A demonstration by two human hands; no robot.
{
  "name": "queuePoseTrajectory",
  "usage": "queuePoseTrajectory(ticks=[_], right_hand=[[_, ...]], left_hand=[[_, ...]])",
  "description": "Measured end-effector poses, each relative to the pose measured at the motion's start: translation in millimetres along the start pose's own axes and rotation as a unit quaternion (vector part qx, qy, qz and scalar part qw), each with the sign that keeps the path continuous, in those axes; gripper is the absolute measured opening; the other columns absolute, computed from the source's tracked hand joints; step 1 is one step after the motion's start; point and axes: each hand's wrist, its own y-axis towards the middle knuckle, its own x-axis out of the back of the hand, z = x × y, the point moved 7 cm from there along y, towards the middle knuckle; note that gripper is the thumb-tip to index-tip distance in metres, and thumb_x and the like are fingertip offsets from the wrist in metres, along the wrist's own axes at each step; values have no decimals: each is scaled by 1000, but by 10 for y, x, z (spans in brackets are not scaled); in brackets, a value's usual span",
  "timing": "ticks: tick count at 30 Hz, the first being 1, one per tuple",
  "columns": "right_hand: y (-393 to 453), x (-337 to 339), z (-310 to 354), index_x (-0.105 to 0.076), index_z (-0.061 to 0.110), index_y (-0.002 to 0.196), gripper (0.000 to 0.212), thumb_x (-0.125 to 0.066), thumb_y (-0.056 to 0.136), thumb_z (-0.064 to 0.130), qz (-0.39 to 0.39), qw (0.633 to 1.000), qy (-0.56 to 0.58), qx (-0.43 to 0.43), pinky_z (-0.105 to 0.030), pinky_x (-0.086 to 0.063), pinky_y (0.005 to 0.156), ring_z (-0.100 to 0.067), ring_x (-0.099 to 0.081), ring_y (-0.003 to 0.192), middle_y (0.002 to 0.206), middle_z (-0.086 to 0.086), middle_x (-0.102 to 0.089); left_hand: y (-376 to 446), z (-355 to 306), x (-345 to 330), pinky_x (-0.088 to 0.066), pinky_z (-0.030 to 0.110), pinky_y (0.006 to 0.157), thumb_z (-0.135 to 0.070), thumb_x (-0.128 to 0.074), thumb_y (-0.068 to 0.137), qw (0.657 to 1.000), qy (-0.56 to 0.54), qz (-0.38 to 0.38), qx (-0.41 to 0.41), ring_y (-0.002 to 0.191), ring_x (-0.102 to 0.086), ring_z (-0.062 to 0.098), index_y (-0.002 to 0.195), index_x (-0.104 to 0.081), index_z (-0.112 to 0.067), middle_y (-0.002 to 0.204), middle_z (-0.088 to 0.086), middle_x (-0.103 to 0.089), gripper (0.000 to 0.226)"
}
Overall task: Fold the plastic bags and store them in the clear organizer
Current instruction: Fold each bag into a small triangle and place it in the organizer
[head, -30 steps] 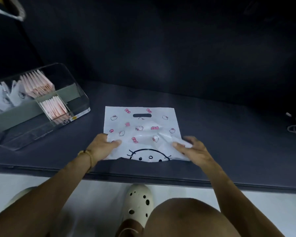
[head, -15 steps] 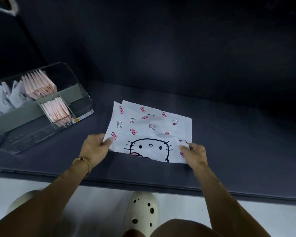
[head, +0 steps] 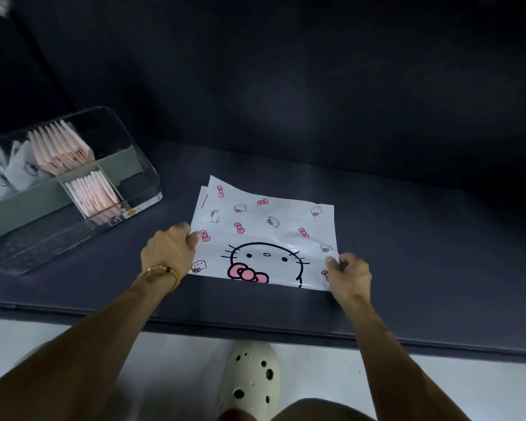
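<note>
On the dark grey table (head: 407,238), near its front edge, a white plastic bag printed with pink bows and a cartoon cat face (head: 264,235) lies flat, folded over, with the left hand (head: 169,250) pinching its left edge and the right hand (head: 349,276) pinching its near right corner, fingers curled on the plastic. Well to the left stands the clear plastic organizer (head: 140,174), its compartments holding upright folded pink bags (head: 61,147) and white printed bags (head: 9,171)
</note>
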Motion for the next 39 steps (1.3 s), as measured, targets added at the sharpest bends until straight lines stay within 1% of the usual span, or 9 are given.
queuePoseTrajectory(ticks=[3,9,12,15,18,24,28,31,39], right_hand=[[-12,-18,-8,-59,-7,74,23,-55,81,15,3,1000,-5,-17,-24,-40,47,-36,-66,76,72,-23,-67],[-41,-13,28,-65,1,72,15,-58,78,13,0,1000,0,-18,-13,-35,32,-8,-50,44,51,5,-63],[-62,-11,40,-65,4,69,14,-57,78,12,2,1000,9,-24,-13,-34,32,-9,-52,45,48,9,-62],[-74,-8,55,-64,9,67,13,-58,78,13,2,1000,10,-23,-12,-35,32,-8,-53,47,48,10,-63],[-85,-4,49,-63,14,69,12,-58,80,15,2,1000,2,-19,-13,-37,36,-11,-56,53,61,3,-68],[-202,85,51,-59,14,96,13,-61,85,20,-66,996,-58,4,-25,-42,58,-26,-65,79,74,3,-66],[-471,-94,499,-59,5,116,41,-71,82,25,-138,934,-226,240,-45,-47,81,-36,-57,99,109,-13,-62],[-819,-724,876,-59,3,124,38,-59,90,22,-32,882,-226,412,-47,-44,100,-34,-52,123,131,-16,-57],[-655,-1105,598,-16,23,154,70,-18,97,63,135,779,-381,479,-45,-8,119,-18,-1,149,161,1,-5]], left_hand=[[-45,21,-10,-40,37,61,-49,-48,93,1000,23,-4,-4,82,-60,41,90,-53,-14,86,16,-65,35],[-95,55,67,-48,44,69,-42,-61,88,998,-30,-12,51,90,-60,42,107,-50,-14,97,17,-62,36],[-191,-244,130,-46,45,81,-23,-60,85,993,14,-63,-95,105,-52,35,121,-53,-10,119,16,-53,39],[-464,-572,-165,-30,41,111,-29,-45,94,957,26,24,-288,135,-35,28,138,-44,-16,147,7,-39,46],[-579,-491,-434,3,37,119,-43,-21,99,940,100,78,-317,147,3,17,152,-7,-25,159,-5,-2,58],[-569,-469,-465,8,41,117,-62,-4,90,934,152,74,-316,146,12,17,151,6,-26,158,-6,10,72],[-561,-448,-484,11,41,117,-65,-1,89,939,148,72,-301,144,18,14,150,11,-27,156,-8,16,73],[-568,-464,-473,7,42,117,-63,-8,92,941,145,62,-299,146,11,16,152,1,-24,158,-5,7,73],[-563,-444,-456,-2,44,118,-63,-24,89,940,151,57,-302,147,-4,19,152,-13,-13,159,2,-9,81]])
